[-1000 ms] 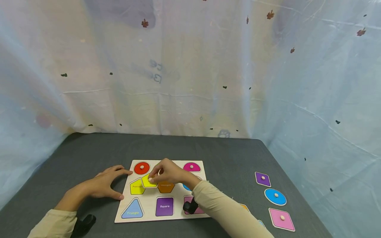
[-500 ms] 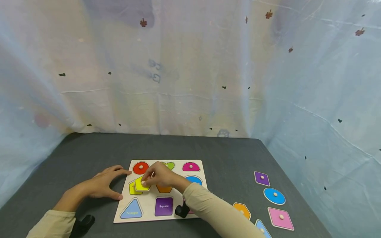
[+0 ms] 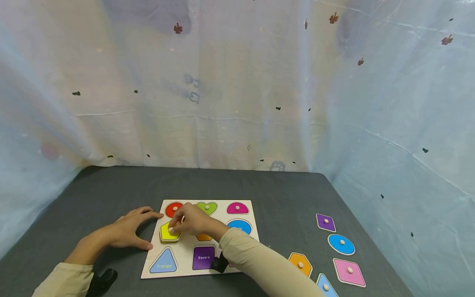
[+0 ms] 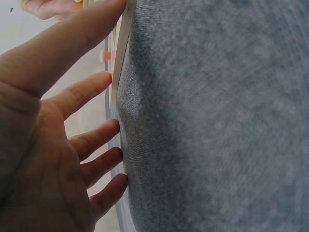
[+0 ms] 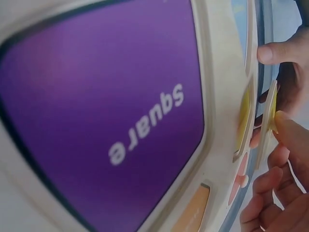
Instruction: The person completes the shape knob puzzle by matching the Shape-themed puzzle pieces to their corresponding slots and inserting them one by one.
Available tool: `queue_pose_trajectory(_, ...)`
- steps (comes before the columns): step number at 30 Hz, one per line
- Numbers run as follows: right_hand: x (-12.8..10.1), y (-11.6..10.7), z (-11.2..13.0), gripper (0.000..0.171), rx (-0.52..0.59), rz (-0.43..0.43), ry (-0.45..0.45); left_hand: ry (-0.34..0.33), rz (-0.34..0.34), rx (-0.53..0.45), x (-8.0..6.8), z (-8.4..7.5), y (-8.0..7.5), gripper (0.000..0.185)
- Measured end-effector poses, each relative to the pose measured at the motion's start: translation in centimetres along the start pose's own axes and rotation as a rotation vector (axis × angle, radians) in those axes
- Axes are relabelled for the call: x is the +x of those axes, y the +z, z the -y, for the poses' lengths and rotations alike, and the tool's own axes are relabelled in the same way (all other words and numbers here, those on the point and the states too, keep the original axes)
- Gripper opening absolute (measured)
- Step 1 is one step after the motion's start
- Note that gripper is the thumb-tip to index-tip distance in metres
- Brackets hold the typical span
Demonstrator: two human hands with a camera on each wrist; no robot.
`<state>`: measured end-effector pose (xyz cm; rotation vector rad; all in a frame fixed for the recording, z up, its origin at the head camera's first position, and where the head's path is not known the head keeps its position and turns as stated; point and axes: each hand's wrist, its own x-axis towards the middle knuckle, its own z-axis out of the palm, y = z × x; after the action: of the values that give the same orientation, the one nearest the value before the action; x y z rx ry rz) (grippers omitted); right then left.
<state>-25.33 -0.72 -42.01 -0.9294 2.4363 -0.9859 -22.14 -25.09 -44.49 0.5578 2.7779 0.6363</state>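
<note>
My right hand (image 3: 192, 219) pinches the small knob of a yellow pentagon puzzle piece (image 3: 165, 234). In the right wrist view the pentagon piece (image 5: 266, 133) is tilted a little and stands just off the board, by the yellow pentagon recess (image 5: 245, 124). The wooden shape-puzzle board (image 3: 184, 273) lies on the table. My left hand (image 3: 124, 232) rests at its left edge, thumb and forefinger against the rim, fingers spread. The red circle (image 3: 172, 209), green heart (image 3: 210, 207) and magenta half circle (image 3: 237, 208) with knobs sit in the top row.
The purple square recess (image 3: 203, 259) and blue triangle recess (image 3: 163, 264) show bare printed floors. To the board's right lie an orange hexagon (image 3: 297, 260), blue triangle (image 3: 322, 282), pink piece (image 3: 345, 277), blue oval (image 3: 335, 246) and purple square (image 3: 323, 225). A curtain hangs behind the grey table (image 3: 282, 198).
My right hand has carried the yellow pentagon piece leftward and down until it covers the pentagon recess. The left hand has stayed at the board's edge.
</note>
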Motion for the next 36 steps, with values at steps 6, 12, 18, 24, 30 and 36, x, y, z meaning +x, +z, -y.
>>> queue_pose_trajectory(6, 0.28, 0.30, 0.19, 0.009, -0.037, -0.001, 0.005, -0.018, 0.006, -0.005, 0.06, -0.08, 0.02, 0.087)
queue_pose_trajectory(12, 0.38, 0.46, 0.26, 0.008, -0.052, 0.002, 0.029, -0.012, 0.005, -0.006, 0.01, -0.14, -0.06, 0.086)
queue_pose_trajectory(18, 0.39, 0.57, 0.28, 0.006, -0.056, 0.002, 0.037, -0.007, 0.008, -0.011, -0.04, -0.16, -0.12, 0.085)
queue_pose_trajectory(24, 0.55, 0.73, 0.27, 0.007, -0.069, 0.001, 0.049, -0.001, 0.002, -0.009, -0.16, -0.20, -0.18, 0.085)
queue_pose_trajectory(30, 0.58, 0.92, 0.33, 0.007, -0.090, 0.002, 0.071, -0.003, 0.001, -0.014, -0.24, -0.31, -0.20, 0.084)
queue_pose_trajectory(36, 0.61, 0.96, 0.37, 0.006, -0.089, -0.001, 0.084, 0.001, -0.001, -0.012, -0.25, -0.31, -0.21, 0.084)
